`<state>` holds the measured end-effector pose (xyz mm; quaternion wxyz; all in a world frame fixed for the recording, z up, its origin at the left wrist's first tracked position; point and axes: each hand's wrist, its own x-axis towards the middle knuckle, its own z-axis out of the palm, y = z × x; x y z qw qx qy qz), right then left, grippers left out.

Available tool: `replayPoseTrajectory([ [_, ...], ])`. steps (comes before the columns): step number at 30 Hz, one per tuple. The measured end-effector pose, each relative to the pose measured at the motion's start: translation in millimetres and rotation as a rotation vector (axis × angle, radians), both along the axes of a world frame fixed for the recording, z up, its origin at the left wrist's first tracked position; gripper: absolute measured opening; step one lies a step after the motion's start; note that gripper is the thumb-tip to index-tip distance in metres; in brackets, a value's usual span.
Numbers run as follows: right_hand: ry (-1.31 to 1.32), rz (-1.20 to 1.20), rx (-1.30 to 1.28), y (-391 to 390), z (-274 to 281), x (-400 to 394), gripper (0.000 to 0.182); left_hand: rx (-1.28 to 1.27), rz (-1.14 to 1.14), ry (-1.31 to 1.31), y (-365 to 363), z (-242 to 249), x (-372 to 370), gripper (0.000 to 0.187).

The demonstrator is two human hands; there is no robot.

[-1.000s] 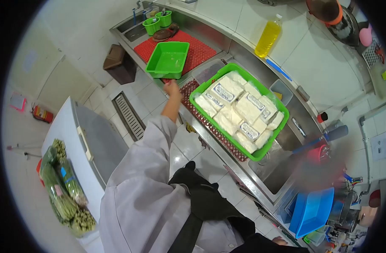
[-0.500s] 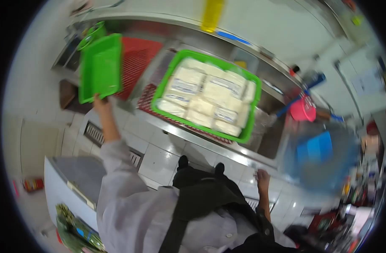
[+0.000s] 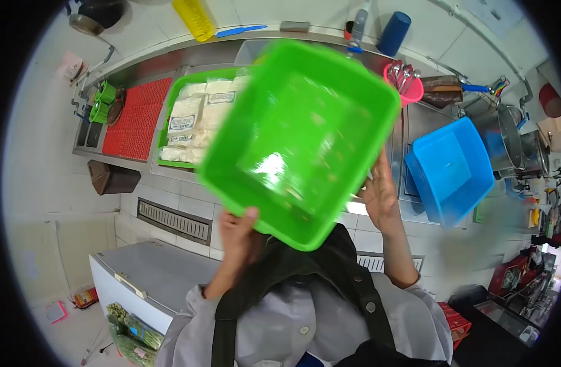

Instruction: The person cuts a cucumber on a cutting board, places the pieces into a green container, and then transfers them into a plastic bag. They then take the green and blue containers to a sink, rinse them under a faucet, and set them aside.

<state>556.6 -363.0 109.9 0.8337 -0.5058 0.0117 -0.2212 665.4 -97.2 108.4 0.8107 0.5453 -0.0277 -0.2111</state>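
My left hand (image 3: 236, 235) grips the near left rim of a green plastic tub (image 3: 302, 131), thumb over the edge. The tub is tilted toward me above the counter, with wet shine and small pale specks inside it. My right hand (image 3: 381, 192) is raised at the tub's right side, fingers stretched out and partly hidden behind its wall. Behind the tub, a second green tub (image 3: 198, 75) stands on the counter, filled with white packets (image 3: 185, 116) with printed labels; its right part is hidden.
A red perforated mat (image 3: 136, 119) lies at the counter's left. On the right are a blue tub (image 3: 452, 168) and a pink container (image 3: 412, 90) of metal utensils. A yellow bottle (image 3: 194, 21) and a blue cup (image 3: 394, 33) stand at the back. A grey-topped cabinet (image 3: 161, 263) is at lower left.
My left hand has brought the green tub from the far left to the middle, in front of me. My right hand has risen from my side to the tub's right wall.
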Motion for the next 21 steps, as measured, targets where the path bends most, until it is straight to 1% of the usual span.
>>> replayPoseTrajectory([
  [1,0.103,0.027,-0.060,-9,-11,-15,0.106,-0.117,-0.141,0.075,-22,1,-19,0.030],
  [2,0.301,-0.066,-0.114,-13,-21,-26,0.092,-0.104,-0.136,0.078,-35,1,-29,0.030],
  [3,0.309,-0.059,-0.101,-20,-39,-35,0.092,-0.046,-0.221,0.213,-46,-1,-34,0.027],
  [4,0.431,-0.087,-0.046,-24,-62,-44,0.085,0.015,-0.304,0.355,-55,-4,-39,0.025],
  [5,0.560,-0.114,0.013,-24,-68,-50,0.080,0.036,-0.298,0.374,-61,-14,-44,0.025],
  [6,0.665,-0.081,0.169,-26,-73,-52,0.076,0.100,-0.300,0.442,-64,-29,-49,0.024],
  [7,0.632,-0.123,0.164,-33,-115,-54,0.072,0.157,-0.308,0.502,-69,-46,-50,0.024],
  [8,0.645,-0.109,0.141,-43,-139,-45,0.068,0.170,-0.314,0.510,-79,-60,-48,0.024],
  [10,0.604,-0.126,0.006,-62,-157,-11,0.067,0.167,-0.167,0.544,-102,-92,-45,0.022],
  [12,0.646,-0.110,0.028,-83,-180,29,0.062,0.073,-0.123,0.458,-127,-147,-23,0.021],
  [13,0.638,-0.115,0.028,-91,-184,45,0.062,0.072,-0.127,0.449,-141,-168,-9,0.021],
  [15,0.983,-0.098,0.155,-109,-191,73,0.062,-0.067,-0.103,0.415,-170,-205,19,0.021],
  [16,0.977,-0.114,0.153,-120,-214,87,0.062,-0.073,-0.118,0.411,-180,-225,30,0.021],
  [17,0.864,-0.194,0.069,-130,-255,98,0.063,-0.078,-0.154,0.406,-188,-245,38,0.022],
  [18,0.756,-0.266,-0.016,-136,-289,105,0.065,-0.081,-0.184,0.407,-193,-255,41,0.024],
  [19,0.763,-0.272,-0.026,-142,-310,112,0.065,-0.092,-0.188,0.415,-198,-256,42,0.024],
  [21,0.645,-0.450,-0.241,-153,-334,128,0.068,0.153,-0.261,0.527,-202,-260,40,0.027],
])
